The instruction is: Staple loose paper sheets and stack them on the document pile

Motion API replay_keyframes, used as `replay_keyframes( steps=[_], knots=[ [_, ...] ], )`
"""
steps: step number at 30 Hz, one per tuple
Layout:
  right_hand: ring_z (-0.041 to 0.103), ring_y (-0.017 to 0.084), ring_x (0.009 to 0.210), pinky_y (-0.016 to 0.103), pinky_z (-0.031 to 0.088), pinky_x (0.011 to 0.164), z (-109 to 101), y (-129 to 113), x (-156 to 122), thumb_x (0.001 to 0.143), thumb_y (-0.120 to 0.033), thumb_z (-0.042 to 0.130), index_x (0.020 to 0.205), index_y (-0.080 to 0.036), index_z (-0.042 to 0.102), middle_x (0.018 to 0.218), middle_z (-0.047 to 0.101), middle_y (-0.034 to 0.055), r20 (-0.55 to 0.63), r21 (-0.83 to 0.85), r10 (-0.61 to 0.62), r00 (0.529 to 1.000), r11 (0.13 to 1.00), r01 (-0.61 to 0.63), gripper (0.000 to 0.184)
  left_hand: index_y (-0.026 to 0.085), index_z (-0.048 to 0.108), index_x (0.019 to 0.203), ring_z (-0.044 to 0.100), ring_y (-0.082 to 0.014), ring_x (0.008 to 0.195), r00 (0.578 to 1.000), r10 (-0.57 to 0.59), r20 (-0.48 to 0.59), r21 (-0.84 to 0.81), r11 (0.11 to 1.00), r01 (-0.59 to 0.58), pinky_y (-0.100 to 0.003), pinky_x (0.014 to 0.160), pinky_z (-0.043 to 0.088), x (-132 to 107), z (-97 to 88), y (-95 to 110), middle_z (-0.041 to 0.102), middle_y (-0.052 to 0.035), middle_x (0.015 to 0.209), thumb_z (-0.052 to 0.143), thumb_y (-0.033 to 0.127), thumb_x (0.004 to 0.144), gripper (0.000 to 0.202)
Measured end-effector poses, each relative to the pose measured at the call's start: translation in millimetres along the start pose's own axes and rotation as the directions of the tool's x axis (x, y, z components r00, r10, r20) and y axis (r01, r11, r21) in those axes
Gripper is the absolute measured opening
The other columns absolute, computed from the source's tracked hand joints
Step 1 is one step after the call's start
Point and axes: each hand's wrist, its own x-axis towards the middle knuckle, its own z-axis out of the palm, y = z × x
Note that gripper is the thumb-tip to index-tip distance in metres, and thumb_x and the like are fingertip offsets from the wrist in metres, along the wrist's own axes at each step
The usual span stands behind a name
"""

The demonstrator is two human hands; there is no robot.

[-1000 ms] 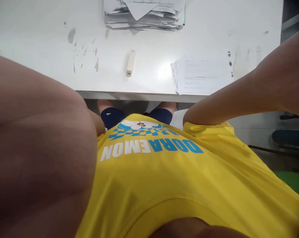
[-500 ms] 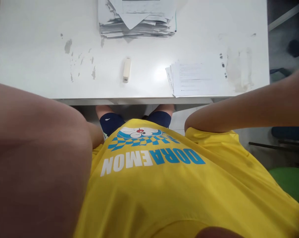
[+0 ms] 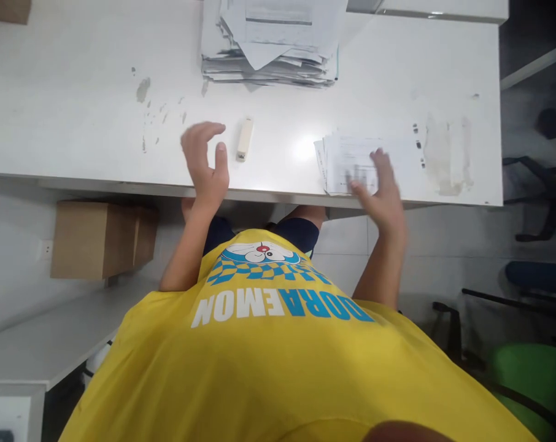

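Observation:
My left hand (image 3: 207, 162) hovers over the table's front edge, fingers curved and thumb apart, with nothing in it. Just to its right lies a small cream stapler (image 3: 245, 140), not touched. My right hand (image 3: 383, 195) is slightly blurred, its fingers spread and holding nothing. It is over the lower right part of a few loose printed sheets (image 3: 347, 156), which it partly hides. Whether it touches the paper I cannot tell.
A thick, uneven stack of papers (image 3: 282, 67) lies at the back of the white table (image 3: 98, 135). Cardboard boxes (image 3: 80, 239) are below the table on the left. A green seat (image 3: 531, 380) is at lower right. Worn patches mark the tabletop.
Both forearms were raised close to the camera with the hands out of view. Now they have come down and both hands are over the table front. The stapler and papers lie as before.

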Motion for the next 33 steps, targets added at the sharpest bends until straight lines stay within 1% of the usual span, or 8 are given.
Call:
replay_keyframes(
  steps=[3, 5, 7, 10, 16, 22, 28, 33],
  knots=[
    [0.023, 0.039, 0.151, 0.072, 0.020, 0.115, 22.5, -10.3, -11.0, 0.098, -0.062, 0.035, 0.160, -0.024, 0.016, 0.164, 0.026, 0.0150, 0.081, 0.001, 0.082, 0.993, 0.997, -0.082, 0.076, 0.031, 0.054, 0.131, 0.031, -0.0236, 0.149, 0.987, -0.076, 0.143, 0.073, 0.995, 0.066, -0.044, 0.124, 0.029, 0.9, 21.7, -21.4, 0.057, -0.0034, 0.140, 0.038, 0.070, 0.094, 0.056],
    [0.025, 0.037, 0.150, 0.072, 0.013, 0.117, 32.0, -16.4, -17.3, 0.098, -0.058, 0.036, 0.159, -0.025, 0.022, 0.163, 0.028, 0.0129, 0.048, -0.024, 0.103, 0.993, 0.994, -0.102, 0.070, 0.028, 0.049, 0.138, 0.022, -0.0211, 0.153, 0.966, -0.135, 0.221, 0.109, 0.988, 0.113, -0.044, 0.126, 0.023, 2.6, 38.8, -34.8, 0.053, -0.0022, 0.148, 0.041, 0.067, 0.095, 0.059],
    [0.028, 0.035, 0.150, 0.070, 0.010, 0.119, 35.0, -22.2, -20.6, 0.099, -0.050, 0.035, 0.157, -0.026, 0.027, 0.162, 0.031, 0.0105, 0.011, -0.036, 0.099, 0.995, 0.994, -0.099, 0.064, 0.027, 0.048, 0.141, 0.017, -0.0226, 0.155, 0.949, -0.164, 0.270, 0.134, 0.982, 0.131, -0.047, 0.127, 0.018, 3.7, 53.6, -43.9, 0.050, -0.0019, 0.152, 0.046, 0.063, 0.094, 0.059],
    [0.031, 0.034, 0.148, 0.070, 0.012, 0.119, 33.0, -32.4, -21.3, 0.100, -0.046, 0.031, 0.156, -0.025, 0.030, 0.161, 0.034, 0.0102, 0.045, -0.037, 0.074, 0.996, 0.997, -0.072, 0.060, 0.028, 0.046, 0.144, 0.024, -0.0283, 0.153, 0.930, -0.176, 0.322, 0.160, 0.978, 0.130, -0.050, 0.127, 0.016, 3.1, 65.2, -48.8, 0.048, -0.0044, 0.154, 0.053, 0.054, 0.093, 0.058],
    [0.033, 0.036, 0.147, 0.065, 0.023, 0.119, 36.2, -52.6, -20.4, 0.099, -0.057, 0.030, 0.155, -0.020, 0.034, 0.161, 0.033, 0.0139, 0.056, -0.001, 0.047, 0.997, 0.999, -0.047, 0.068, 0.027, 0.034, 0.153, 0.038, -0.0283, 0.147, 0.916, -0.155, 0.370, 0.214, 0.974, 0.078, -0.050, 0.127, 0.017, -2.4, 61.5, -46.4, 0.045, -0.0084, 0.156, 0.051, 0.039, 0.095, 0.062],
    [0.048, 0.031, 0.138, 0.059, 0.029, 0.118, 45.6, -63.5, -5.4, 0.100, -0.053, 0.026, 0.137, -0.019, 0.056, 0.147, 0.053, 0.0142, -0.077, 0.085, 0.117, 0.990, 0.990, -0.110, 0.058, 0.021, 0.032, 0.154, 0.042, -0.0279, 0.145, 0.917, -0.168, 0.361, 0.279, 0.958, 0.065, -0.049, 0.126, 0.021, -3.3, 60.4, -42.8, 0.047, -0.0125, 0.154, 0.047, 0.027, 0.094, 0.063],
    [0.028, 0.036, 0.150, 0.061, 0.022, 0.120, 59.3, -90.1, 18.8, 0.095, -0.055, 0.041, 0.149, -0.012, 0.040, 0.159, 0.035, 0.0194, -0.083, 0.133, 0.206, 0.975, 0.972, -0.194, 0.069, 0.020, 0.027, 0.155, 0.041, -0.0312, 0.145, 0.932, -0.119, 0.342, 0.316, 0.949, 0.005, -0.054, 0.124, 0.026, 0.0, 56.2, -39.7, 0.045, -0.0133, 0.155, 0.046, 0.024, 0.093, 0.065],
    [0.038, 0.032, 0.145, 0.054, 0.028, 0.120, 57.7, -99.3, 27.1, 0.097, -0.042, 0.039, 0.148, -0.013, 0.041, 0.152, 0.047, 0.0169, -0.070, 0.194, 0.205, 0.976, 0.963, -0.188, 0.058, 0.019, 0.028, 0.156, 0.041, -0.0305, 0.145, 0.924, -0.132, 0.360, 0.347, 0.938, -0.001, -0.051, 0.125, 0.026, 1.3, 53.1, -38.5, 0.046, -0.0133, 0.155, 0.050, 0.026, 0.092, 0.067]
  ],
)
